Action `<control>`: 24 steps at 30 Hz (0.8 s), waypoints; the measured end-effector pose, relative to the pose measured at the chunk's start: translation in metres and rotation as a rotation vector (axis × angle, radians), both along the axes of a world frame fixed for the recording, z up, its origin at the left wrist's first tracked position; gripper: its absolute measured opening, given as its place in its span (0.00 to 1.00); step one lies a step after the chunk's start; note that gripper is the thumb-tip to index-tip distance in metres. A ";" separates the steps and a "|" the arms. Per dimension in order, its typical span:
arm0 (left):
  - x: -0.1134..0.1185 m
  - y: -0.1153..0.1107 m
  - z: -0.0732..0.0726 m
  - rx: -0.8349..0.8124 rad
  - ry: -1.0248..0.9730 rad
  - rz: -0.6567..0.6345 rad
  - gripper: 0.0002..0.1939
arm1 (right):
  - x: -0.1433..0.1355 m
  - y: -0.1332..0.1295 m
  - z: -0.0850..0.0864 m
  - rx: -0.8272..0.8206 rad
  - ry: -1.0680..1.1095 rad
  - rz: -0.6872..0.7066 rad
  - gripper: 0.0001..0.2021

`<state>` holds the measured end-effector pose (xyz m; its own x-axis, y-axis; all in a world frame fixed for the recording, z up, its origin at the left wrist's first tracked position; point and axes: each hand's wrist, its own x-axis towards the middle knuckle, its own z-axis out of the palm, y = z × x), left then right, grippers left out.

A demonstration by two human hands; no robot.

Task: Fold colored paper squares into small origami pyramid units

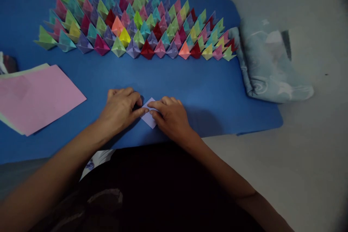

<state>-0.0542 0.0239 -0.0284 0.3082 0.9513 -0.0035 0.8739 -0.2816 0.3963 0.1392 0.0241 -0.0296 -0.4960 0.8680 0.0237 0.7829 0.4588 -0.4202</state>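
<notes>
A small lilac folded paper [149,119] lies on the blue table near its front edge, turned like a diamond. From the left, my left hand [121,107] presses on it with the thumb, its other fingers curled at the paper's left corner. My right hand [171,116] covers the right corner, with thumb and forefinger bent onto the paper's middle. Both thumbs nearly meet there. The right part of the paper is hidden beneath my right hand.
Several rows of colourful folded paper boats [133,49] stand along the back of the blue table [163,76]. Large pink paper sheets [46,98] lie at left, over pale green ones. A folded grey-green patterned cloth [272,69] rests at the right edge.
</notes>
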 end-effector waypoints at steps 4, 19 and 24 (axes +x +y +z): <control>0.000 -0.008 -0.009 0.165 -0.001 -0.029 0.13 | 0.001 -0.003 -0.003 -0.004 -0.013 -0.009 0.13; -0.009 -0.027 -0.016 0.495 0.061 -0.198 0.12 | 0.004 -0.003 -0.009 0.020 0.037 -0.010 0.14; -0.019 -0.043 -0.011 0.465 0.120 -0.252 0.16 | 0.004 -0.003 -0.009 0.014 0.042 -0.009 0.14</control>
